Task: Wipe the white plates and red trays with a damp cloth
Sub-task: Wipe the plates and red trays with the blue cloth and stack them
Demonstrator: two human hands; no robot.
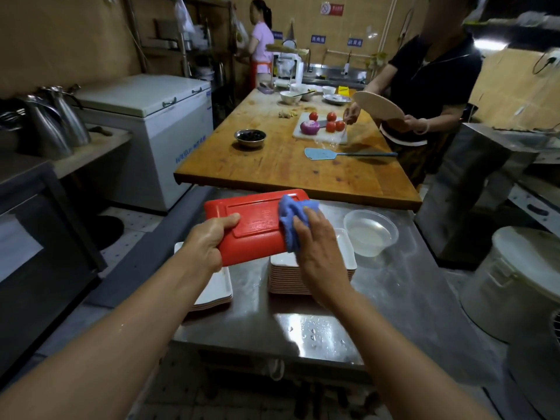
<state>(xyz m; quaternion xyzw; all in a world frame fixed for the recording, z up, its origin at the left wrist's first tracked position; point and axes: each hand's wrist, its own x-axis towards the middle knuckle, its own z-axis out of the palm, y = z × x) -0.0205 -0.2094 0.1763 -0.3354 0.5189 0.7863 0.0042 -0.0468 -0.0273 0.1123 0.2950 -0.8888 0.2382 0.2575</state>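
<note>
Left hand [203, 241] grips red tray [251, 228] at near-left corner, underside up, above plate stacks. Right hand [313, 234] presses blue cloth [292, 221] on right end, seemingly bunched. Sweep leftward, steady pressure, cover rim.

A red tray [257, 225] is showing embossed lines on its underside, with a blue cloth [292, 219] lying against it. White plates [345, 253] with pinkish edges are sitting stacked on the grey steel bench [394, 298]. A clear bowl [371, 231] is standing near the bench's far right corner.
</note>
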